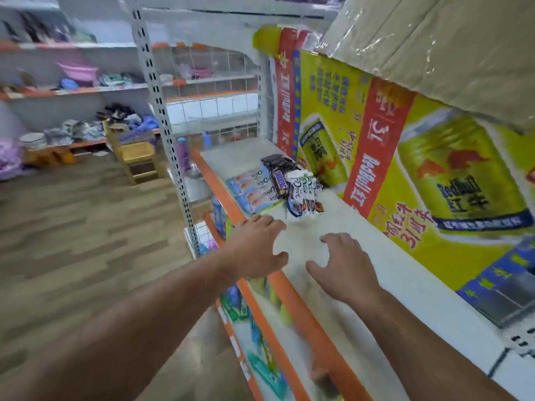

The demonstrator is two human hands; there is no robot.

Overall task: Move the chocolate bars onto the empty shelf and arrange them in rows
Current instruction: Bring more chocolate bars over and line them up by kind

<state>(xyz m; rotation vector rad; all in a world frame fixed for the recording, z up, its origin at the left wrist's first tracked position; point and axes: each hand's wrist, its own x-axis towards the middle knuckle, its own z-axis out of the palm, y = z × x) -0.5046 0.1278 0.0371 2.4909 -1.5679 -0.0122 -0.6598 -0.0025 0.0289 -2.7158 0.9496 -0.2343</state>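
Note:
A pile of chocolate bars lies on the white shelf with the orange front edge. Light blue Dove bars lie flat at the left of the pile. Brown Snickers bars sit behind them, and white and dark wrapped bars lean at the right. My left hand hovers over the shelf's front edge just short of the pile, fingers spread and holding nothing. Over the bare shelf to its right, my right hand is also spread and holds nothing.
A yellow and red Red Bull banner lines the shelf's back. A cardboard box sits overhead. Lower shelves hold packaged goods. A perforated metal upright stands at the left, with a wooden floor, a small wooden chair and cluttered wall shelves beyond.

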